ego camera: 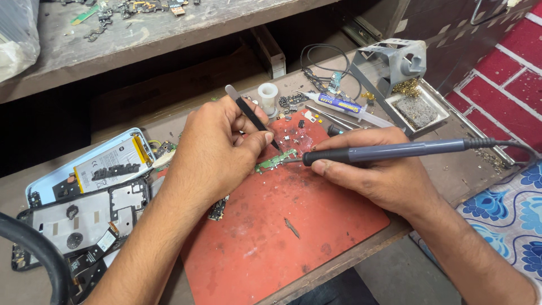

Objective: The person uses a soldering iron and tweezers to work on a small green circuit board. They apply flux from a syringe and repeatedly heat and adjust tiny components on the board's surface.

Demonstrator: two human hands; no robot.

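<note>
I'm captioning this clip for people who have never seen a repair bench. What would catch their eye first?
At the centre, the left hand holds black tweezers and the right hand a grey soldering iron, both tips meeting on a small green circuit board lying on a red mat. At far left lies an opened phone with its battery exposed.

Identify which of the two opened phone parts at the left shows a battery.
The pale blue phone shell, farther from the camera, shows the white and yellow battery; the black frame nearer the camera shows none.
</note>
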